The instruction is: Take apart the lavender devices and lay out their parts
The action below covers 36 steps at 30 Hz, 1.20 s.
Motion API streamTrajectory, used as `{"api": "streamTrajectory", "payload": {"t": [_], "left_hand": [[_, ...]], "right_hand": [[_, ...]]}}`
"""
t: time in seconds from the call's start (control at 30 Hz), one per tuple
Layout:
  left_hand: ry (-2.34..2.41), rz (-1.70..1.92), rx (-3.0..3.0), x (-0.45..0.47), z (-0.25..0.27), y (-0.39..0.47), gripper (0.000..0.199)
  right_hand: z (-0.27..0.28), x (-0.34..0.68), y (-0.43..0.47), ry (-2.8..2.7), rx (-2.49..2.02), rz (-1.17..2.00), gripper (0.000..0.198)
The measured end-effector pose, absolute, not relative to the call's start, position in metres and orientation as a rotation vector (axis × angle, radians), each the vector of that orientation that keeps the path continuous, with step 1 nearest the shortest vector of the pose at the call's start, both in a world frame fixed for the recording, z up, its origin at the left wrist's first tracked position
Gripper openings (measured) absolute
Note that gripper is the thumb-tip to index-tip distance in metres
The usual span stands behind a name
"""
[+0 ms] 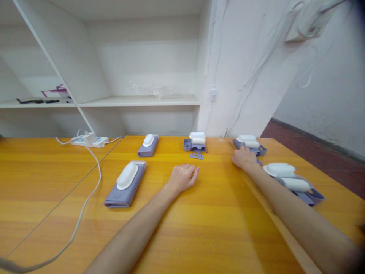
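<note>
My left hand [184,177] rests on the wooden table with its fingers curled in and nothing visible in them. Reaching to the back right, my right hand [244,158] has its fingers closed at the near edge of an opened grey-purple case [261,151]. White rounded pieces [247,140] lie on that case; its near side is partly hidden by the hand. A second opened case [309,197] with a white roll [293,184] sits beside my right forearm. Beyond my left hand stands another opened case [187,144], with a flat slotted purple piece [196,156] before it.
Two closed purple cases, a near one [122,196] and a far one [148,151], carry white oval pieces on the left. A white cable [98,179] runs from a power strip [98,142] across the table [194,239]. White shelves [137,101] rise behind.
</note>
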<state>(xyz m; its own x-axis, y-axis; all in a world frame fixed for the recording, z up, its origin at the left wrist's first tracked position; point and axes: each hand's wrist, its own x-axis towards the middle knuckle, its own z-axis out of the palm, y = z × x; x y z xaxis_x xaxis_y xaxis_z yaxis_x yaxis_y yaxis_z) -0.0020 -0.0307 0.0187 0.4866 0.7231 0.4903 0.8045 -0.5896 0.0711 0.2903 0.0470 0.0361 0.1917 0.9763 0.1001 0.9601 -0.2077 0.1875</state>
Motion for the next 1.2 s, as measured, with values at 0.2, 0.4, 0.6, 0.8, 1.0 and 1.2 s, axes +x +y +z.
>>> {"api": "streamTrajectory", "payload": {"t": [0.2, 0.4, 0.6, 0.8, 1.0, 1.2], "left_hand": [[-1.341, -0.719, -2.566, -0.002, 0.018, -0.031, 0.041], [-1.336, -0.712, -2.566, -0.002, 0.019, -0.031, 0.042], [-1.337, -0.705, -2.569, 0.0, 0.019, -0.031, 0.043], [-1.401, -0.681, -2.578, 0.001, 0.019, -0.03, 0.045], [-1.553, -0.498, -2.615, 0.004, 0.019, -0.028, 0.043], [-1.584, -0.447, -2.6, 0.005, 0.019, -0.029, 0.042]], "right_hand": [[0.042, 0.285, 0.038, 2.052, 2.433, 0.405, 0.028], [0.049, 0.243, 0.011, 2.247, 2.408, 0.501, 0.035], [0.034, 0.171, -0.05, 2.633, 2.181, 0.406, 0.037], [0.025, 0.15, -0.09, 3.074, 1.654, 0.248, 0.027], [0.014, 0.161, -0.091, 2.931, 1.84, 0.134, 0.026], [0.013, 0.162, -0.093, 2.903, 1.875, 0.139, 0.025]]}}
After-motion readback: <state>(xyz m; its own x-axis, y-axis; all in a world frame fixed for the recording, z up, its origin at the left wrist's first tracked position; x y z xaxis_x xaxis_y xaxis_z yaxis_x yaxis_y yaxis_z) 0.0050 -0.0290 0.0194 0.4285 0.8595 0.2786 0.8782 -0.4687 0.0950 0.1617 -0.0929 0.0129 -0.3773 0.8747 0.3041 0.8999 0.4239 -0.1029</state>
